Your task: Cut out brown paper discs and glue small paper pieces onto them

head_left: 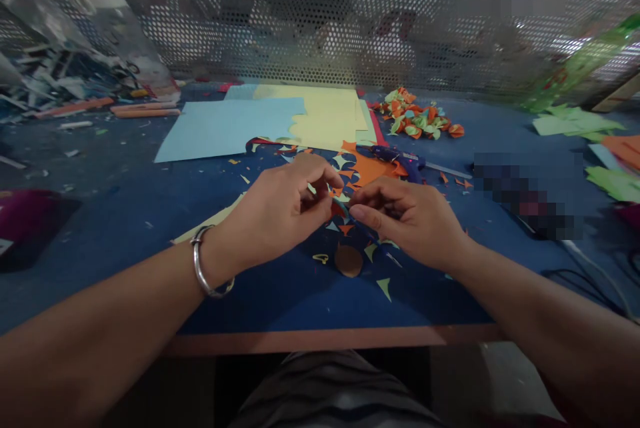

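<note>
Watching from my remote post: the left hand point(287, 198) seems to pinch a small paper piece point(341, 208) at its thumb tip, forefinger raised clear. Right hand point(417, 218) gathers its fingertips at the opposite edge (whether they grip, I cannot tell). I judge something this light needs steadying from two sides. Glue gun point(397, 157) lies just beyond, presumably for reach; brown disc point(349, 261) sits nearer.

you wear a shiny, silver-coloured, rounded metal bangle point(199, 267) around your left wrist point(216, 256); your forearms point(135, 311) are bare, and your grey fabric garment point(340, 398) has darker wavy bands.
</note>
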The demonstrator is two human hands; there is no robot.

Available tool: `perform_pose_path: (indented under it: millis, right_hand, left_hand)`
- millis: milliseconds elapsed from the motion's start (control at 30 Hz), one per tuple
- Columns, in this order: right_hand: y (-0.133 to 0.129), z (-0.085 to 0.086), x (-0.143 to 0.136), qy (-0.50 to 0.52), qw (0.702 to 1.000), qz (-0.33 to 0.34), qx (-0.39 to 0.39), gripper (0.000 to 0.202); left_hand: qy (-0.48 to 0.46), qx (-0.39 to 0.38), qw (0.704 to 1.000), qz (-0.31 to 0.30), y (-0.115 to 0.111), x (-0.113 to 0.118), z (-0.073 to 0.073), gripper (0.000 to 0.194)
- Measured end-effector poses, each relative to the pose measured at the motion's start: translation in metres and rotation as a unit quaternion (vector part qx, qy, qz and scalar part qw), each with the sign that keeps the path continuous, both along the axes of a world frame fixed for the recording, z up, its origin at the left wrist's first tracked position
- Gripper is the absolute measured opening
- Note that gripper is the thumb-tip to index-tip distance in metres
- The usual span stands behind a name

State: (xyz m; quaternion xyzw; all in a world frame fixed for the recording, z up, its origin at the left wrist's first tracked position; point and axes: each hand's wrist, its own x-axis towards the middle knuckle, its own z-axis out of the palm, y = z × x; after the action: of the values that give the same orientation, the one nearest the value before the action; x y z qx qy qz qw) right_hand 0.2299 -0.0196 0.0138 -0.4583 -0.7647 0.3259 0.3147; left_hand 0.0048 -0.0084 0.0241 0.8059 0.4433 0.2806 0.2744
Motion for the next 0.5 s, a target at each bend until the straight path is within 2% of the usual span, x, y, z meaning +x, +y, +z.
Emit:
perform_pose_path:
  millis: [300, 400, 500]
  right_hand:
    - [-0.0013, 0.004, -0.0003, 0.009, 1.0, 0.015, -0.016, 0.028]
    - [-0.0016, 0.0034, 0.0002, -0.004, 0.999, 0.032, -0.016, 0.024]
    - [-0.0014, 0.0022, 0.0018, 0.009, 0.999, 0.035, -0.015, 0.023]
  left_hand:
    - [-0.013, 0.036, 0.999, -0.006, -0.0059, 0.0072, -0.0005, 0.023]
    - [-0.063, -0.003, 0.998, -0.01, -0.007, 0.0088, -0.0012, 0.015]
    - [-0.15, -0.082, 0.985, -0.024, -0.0044, 0.0093, -0.004, 0.012]
